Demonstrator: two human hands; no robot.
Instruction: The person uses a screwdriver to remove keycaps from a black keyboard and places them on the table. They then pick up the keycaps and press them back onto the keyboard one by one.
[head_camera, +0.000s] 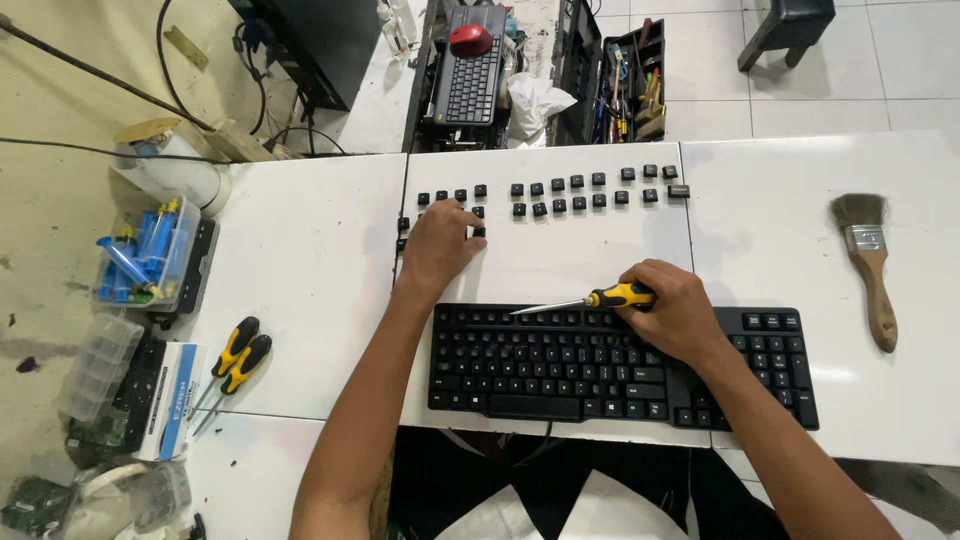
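Right hand – grip pinching yellow screwdriver over black keyboard; left hand – fingers spread on loose keycaps

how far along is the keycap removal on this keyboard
Early on. Done: about two dozen loose keycaps lie in rows on the white table. In hand: the left hand rests on keycaps at the rows' left end; the right hand holds a screwdriver over the black keyboard's top row. Left: most keys remain seated.
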